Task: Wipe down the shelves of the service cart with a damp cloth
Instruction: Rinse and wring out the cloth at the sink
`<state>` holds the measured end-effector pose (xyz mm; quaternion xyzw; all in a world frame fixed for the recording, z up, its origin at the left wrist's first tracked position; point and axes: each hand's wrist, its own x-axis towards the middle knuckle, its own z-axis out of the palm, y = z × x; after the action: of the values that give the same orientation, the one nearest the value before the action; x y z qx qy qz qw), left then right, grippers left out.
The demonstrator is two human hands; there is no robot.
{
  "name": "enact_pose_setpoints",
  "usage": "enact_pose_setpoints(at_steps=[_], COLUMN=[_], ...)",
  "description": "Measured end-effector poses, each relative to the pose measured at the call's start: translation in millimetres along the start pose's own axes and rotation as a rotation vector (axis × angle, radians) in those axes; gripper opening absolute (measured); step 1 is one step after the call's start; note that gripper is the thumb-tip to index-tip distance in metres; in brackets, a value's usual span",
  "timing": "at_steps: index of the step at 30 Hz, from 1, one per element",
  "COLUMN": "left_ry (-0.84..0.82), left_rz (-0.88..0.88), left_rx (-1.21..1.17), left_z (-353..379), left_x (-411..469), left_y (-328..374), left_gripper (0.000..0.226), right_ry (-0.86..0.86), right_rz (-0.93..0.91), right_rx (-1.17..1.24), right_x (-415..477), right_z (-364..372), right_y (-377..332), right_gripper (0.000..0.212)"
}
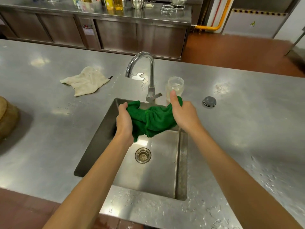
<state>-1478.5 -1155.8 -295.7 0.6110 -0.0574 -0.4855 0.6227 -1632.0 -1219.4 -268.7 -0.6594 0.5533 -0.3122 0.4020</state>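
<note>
Both your hands are clamped on the green cloth point(153, 119): L hand point(124, 119) has its fingers curled round the left end, R hand point(183, 115) grips the right end w/ thumb up. The cloth hangs bunched btw them over the back half of the sink point(181, 162).

Nearest you, the counter point(148, 210) edge is beaded w/ water drops. Next comes the basin w/ its drain point(143, 155); no standing water that I can see. The cloth looks dark, thick and twisted into folds, prob. wet and mid-wring by my read. Behind it is the faucet point(145, 63), no stream visible. A clear jar point(175, 85) sits just beside its base, a grey round cap point(209, 101) further right, a crumpled white rag point(85, 80) off left. Far back are bottles point(113, 3) on another steel counter.

Progress: early, prep only. No cart in view, so no shelf is wiped as far as shown, and all the wiping is left.
</note>
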Motion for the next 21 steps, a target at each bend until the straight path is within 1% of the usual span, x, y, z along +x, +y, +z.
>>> enact_pose_setpoints(at_steps=[3,4,5,6,8,9,10,11,12,13,15,16,18,21], left_ry=[0.058,0.056,0.043,0.025,-0.002,0.012,0.033,0.033,-0.027,-0.15,-0.404,-0.484,-0.519,-0.51], left_rz=[0.101,0.156,0.199,0.225,0.255,0.299,0.367,0.46,0.554,0.617,0.647,0.658,0.703,0.753], left_rx=[0.106,0.15,0.204,0.262,0.424,0.525,0.615,0.666,0.666,0.625,0.602,0.64,0.704,0.701], left_z=[-5.0,-5.6,-6.3,-5.8,-4.4,-3.7,-2.5,-1.8,-1.1,0.4,4.7,6.7,8.1,4.1], left_x=[-9.7,-13.8,-17.0,-23.8,-36.4,-42.0,-51.6,-63.0,-74.3,-84.7,-108.3,-119.7,-135.1,-153.4], left_y=[-5.9,-9.2,-13.4,-16.6,-24.9,-29.4,-32.5,-35.0,-36.5,-38.1,-40.9,-41.9,-44.6,-51.1], left_gripper=[0.021,0.015,0.014,0.022,0.053,0.068,0.077,0.079,0.075,0.069,0.061,0.062,0.064,0.055], right_ry=[0.018,0.021,0.019,0.02,0.034,0.055,0.087,0.112,0.12,0.114,0.087,0.074,0.078,0.08], right_rz=[0.003,-0.01,-0.019,-0.028,-0.042,-0.056,-0.074,-0.088,-0.103,-0.119,-0.127,-0.125,-0.106,-0.055], right_rx=[0.03,0.042,0.057,0.074,0.118,0.135,0.151,0.164,0.172,0.17,0.154,0.161,0.221,0.342], right_x=[-8.4,-12.4,-17.0,-22.3,-34.0,-40.2,-46.5,-54.1,-61.1,-68.3,-86.1,-95.3,-113.9,-141.7], right_z=[-14.1,-16.8,-19.1,-20.8,-25.5,-29.7,-34.7,-39.6,-43.9,-47.7,-54.4,-57.0,-64.9,-84.8], right_y=[-5.2,-7.8,-10.4,-12.4,-18.0,-21.9,-25.8,-30.0,-32.6,-34.1,-34.6,-32.4,-26.6,-15.8], right_gripper=[0.059,0.062,0.068,0.075,0.08,0.076,0.071,0.065,0.062,0.061,0.061,0.061,0.057,0.058])
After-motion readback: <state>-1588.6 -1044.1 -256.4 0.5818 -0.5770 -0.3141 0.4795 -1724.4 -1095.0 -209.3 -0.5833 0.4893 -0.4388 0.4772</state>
